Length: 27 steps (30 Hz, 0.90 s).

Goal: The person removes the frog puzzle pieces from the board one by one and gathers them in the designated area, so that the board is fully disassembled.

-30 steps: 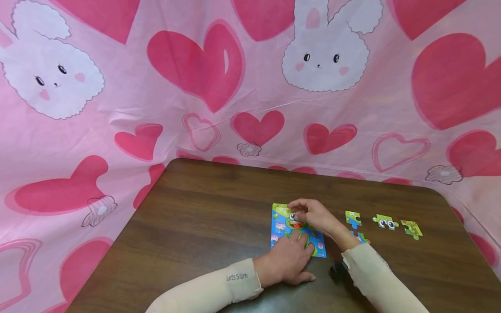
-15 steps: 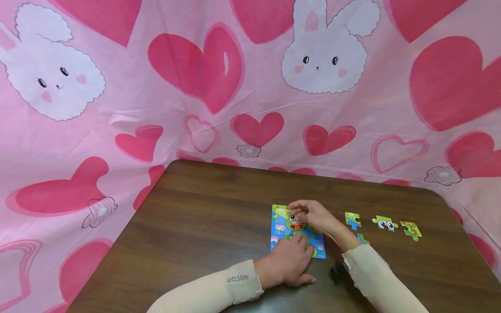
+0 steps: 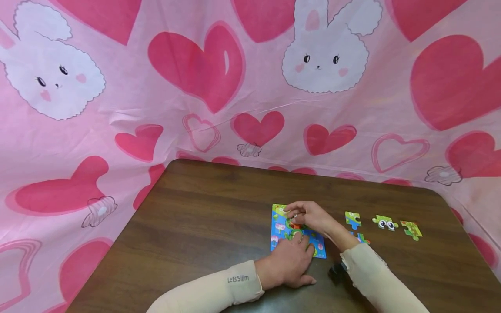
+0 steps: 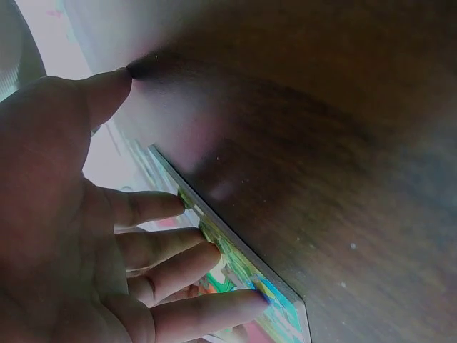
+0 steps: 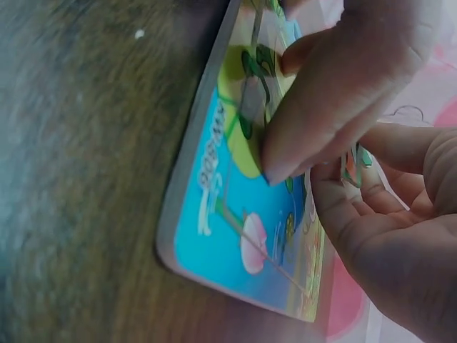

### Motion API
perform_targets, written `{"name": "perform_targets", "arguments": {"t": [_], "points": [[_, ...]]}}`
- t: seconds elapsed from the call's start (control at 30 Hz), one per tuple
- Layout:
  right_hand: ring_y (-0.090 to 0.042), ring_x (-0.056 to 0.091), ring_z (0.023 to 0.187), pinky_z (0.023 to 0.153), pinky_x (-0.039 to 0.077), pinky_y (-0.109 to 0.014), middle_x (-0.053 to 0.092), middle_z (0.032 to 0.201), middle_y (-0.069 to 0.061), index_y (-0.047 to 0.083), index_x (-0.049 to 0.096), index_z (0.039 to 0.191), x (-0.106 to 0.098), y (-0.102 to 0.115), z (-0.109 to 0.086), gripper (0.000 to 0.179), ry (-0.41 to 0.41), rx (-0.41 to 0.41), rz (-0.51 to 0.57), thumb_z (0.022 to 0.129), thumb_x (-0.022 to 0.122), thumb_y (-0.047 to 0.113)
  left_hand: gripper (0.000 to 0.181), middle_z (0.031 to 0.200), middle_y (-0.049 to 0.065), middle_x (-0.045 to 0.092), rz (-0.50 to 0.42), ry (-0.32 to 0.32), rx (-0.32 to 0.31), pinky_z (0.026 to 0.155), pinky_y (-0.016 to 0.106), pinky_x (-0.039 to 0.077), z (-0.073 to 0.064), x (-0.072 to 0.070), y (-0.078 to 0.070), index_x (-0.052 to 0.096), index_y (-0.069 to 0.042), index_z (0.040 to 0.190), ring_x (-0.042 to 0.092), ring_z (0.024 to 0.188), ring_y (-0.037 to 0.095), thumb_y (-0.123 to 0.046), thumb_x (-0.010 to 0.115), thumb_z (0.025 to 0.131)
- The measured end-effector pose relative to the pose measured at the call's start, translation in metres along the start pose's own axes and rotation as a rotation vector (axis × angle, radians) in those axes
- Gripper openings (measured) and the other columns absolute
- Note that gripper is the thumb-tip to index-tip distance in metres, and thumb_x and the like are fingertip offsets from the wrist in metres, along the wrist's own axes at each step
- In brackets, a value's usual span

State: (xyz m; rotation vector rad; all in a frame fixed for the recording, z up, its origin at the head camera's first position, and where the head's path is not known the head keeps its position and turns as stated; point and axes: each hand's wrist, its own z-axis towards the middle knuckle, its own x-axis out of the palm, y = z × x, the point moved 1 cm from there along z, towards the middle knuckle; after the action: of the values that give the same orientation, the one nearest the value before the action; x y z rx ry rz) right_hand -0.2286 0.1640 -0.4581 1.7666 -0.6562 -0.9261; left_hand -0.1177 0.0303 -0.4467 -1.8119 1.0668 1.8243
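Observation:
A flat jigsaw puzzle (image 3: 278, 237) with a green frog on a blue and yellow ground lies on the brown table. My left hand (image 3: 288, 262) rests on its near part, fingers straight and fingertips on the picture; the left wrist view shows the thumb (image 4: 107, 93) off the board's edge. Over the puzzle's upper part, my right hand (image 3: 313, 216) pinches a small puzzle piece (image 5: 352, 166) between thumb and fingers, green and orange where it shows. Most of that piece is hidden by the fingers. Both hands cover the middle of the picture.
Loose puzzle pieces lie to the right: a green-blue one (image 3: 353, 218), one with two eyes (image 3: 385, 223), a green-red one (image 3: 411, 229), and another (image 3: 364, 238) partly behind the right forearm. A pink heart-patterned cloth (image 3: 258, 100) hangs behind the table (image 3: 195, 217).
My right fingers have shifted slightly left over the puzzle, and the frog's eye that showed beside them is now mostly covered. The left hand stays in nearly the same place.

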Motion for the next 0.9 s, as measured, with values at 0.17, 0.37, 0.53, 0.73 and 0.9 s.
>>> {"name": "perform_targets", "arguments": {"t": [0.17, 0.37, 0.53, 0.73, 0.9], "points": [[-0.018, 0.068, 0.095, 0.081, 0.058, -0.027, 0.069, 0.112, -0.024, -0.009, 0.060, 0.128, 0.003, 0.002, 0.000, 0.034, 0.036, -0.002, 0.022, 0.094, 0.063, -0.002, 0.074, 0.126, -0.005, 0.056, 0.016, 0.008, 0.004, 0.054, 0.028, 0.051, 0.000, -0.001, 0.000, 0.057, -0.024, 0.131, 0.050, 0.108, 0.012, -0.083, 0.046, 0.087], [-0.015, 0.067, 0.084, 0.077, 0.057, -0.027, 0.071, 0.092, -0.011, -0.008, 0.061, 0.126, 0.002, 0.001, -0.006, 0.033, 0.069, 0.032, 0.045, 0.095, 0.067, 0.004, 0.075, 0.127, -0.004, 0.057, 0.000, 0.032, 0.005, 0.057, 0.028, 0.053, 0.001, -0.003, 0.001, 0.055, -0.024, 0.133, 0.050, 0.111, 0.012, -0.082, 0.045, 0.088], [-0.016, 0.064, 0.081, 0.076, 0.054, -0.027, 0.072, 0.094, -0.008, -0.004, 0.065, 0.124, 0.002, -0.001, -0.008, 0.030, 0.030, 0.047, 0.027, 0.097, 0.067, 0.008, 0.074, 0.127, -0.005, 0.057, -0.011, 0.036, -0.005, 0.058, 0.028, 0.053, 0.001, -0.003, 0.002, 0.056, -0.024, 0.133, 0.050, 0.111, 0.012, -0.082, 0.046, 0.088], [-0.020, 0.072, 0.100, 0.084, 0.056, -0.029, 0.073, 0.112, -0.015, 0.000, 0.066, 0.128, -0.004, -0.001, -0.009, 0.030, -0.079, 0.089, 0.002, 0.100, 0.062, 0.010, 0.076, 0.130, -0.003, 0.056, -0.020, 0.027, -0.001, 0.058, 0.029, 0.053, 0.001, -0.003, 0.001, 0.055, -0.024, 0.135, 0.051, 0.115, 0.014, -0.082, 0.047, 0.087], [-0.019, 0.065, 0.098, 0.083, 0.052, -0.030, 0.071, 0.119, -0.014, 0.005, 0.063, 0.136, -0.017, 0.000, -0.014, 0.036, -0.121, 0.130, -0.007, 0.101, 0.062, 0.015, 0.077, 0.134, -0.003, 0.055, -0.028, 0.046, -0.003, 0.059, 0.028, 0.053, 0.001, -0.003, 0.001, 0.054, -0.024, 0.137, 0.050, 0.118, 0.014, -0.082, 0.046, 0.087]]}}
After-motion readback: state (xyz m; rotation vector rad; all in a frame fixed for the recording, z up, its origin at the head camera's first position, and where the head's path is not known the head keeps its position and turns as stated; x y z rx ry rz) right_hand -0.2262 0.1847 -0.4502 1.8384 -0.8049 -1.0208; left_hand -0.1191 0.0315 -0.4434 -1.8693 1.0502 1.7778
